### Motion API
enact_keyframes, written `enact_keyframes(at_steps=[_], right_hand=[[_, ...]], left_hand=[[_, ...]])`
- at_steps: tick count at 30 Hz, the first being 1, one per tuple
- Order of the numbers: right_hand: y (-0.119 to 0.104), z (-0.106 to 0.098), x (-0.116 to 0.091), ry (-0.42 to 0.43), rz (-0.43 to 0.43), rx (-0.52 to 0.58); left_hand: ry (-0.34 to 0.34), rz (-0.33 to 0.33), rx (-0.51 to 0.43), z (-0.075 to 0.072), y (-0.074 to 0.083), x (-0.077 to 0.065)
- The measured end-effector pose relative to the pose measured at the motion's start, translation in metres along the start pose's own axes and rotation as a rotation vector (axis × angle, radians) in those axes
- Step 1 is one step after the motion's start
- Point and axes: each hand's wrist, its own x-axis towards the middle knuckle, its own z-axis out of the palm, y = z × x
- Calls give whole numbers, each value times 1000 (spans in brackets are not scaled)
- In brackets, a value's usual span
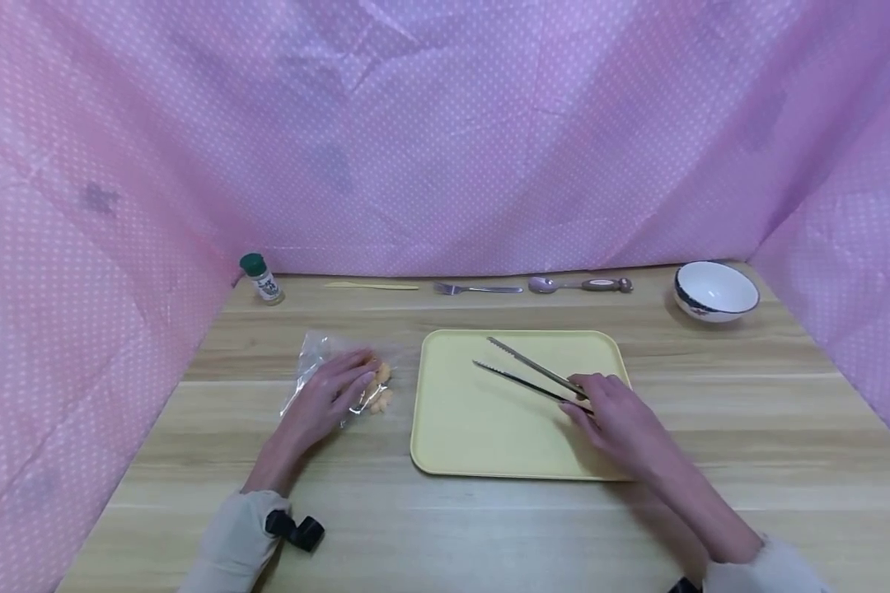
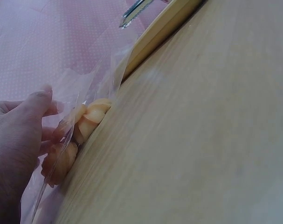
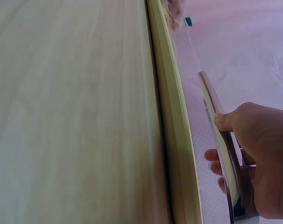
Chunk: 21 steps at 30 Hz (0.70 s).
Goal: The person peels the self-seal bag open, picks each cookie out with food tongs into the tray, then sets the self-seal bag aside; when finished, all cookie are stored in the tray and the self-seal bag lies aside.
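My right hand [image 1: 623, 420] grips a pair of metal tongs [image 1: 537, 365], thumb on one arm and fingers round the other. The tongs' serrated tips are spread apart over a pale yellow tray [image 1: 452, 445], pointing to the upper left. In the right wrist view the tongs [image 3: 225, 154] lie along the palm. Left of the tray, my left hand [image 1: 332, 391] holds a clear plastic bag [image 1: 313, 352] with bent fingers. Inside the bag are several light-brown twisted pastries [image 2: 90, 119], touching the table and partly hidden by the hand.
Along the back lie a pale yellow knife [image 1: 371, 286], a fork [image 1: 478, 289] and a spoon [image 1: 578, 285] with a thick handle. A green-capped shaker bottle [image 1: 263, 280] stands back left. At the back right sits a white bowl [image 1: 718, 290]. Pink dotted cloth [image 1: 445, 148] surrounds the wooden table.
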Motion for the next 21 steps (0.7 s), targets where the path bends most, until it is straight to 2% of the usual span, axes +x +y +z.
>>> enact_keyframes(at_steps=[6, 21], right_hand=[[-12, 7, 9, -48, -21, 2], [-38, 27, 37, -114, -67, -21]], left_hand=[[19, 30, -5, 1, -1, 0], [-17, -18, -39, 0, 0, -1]])
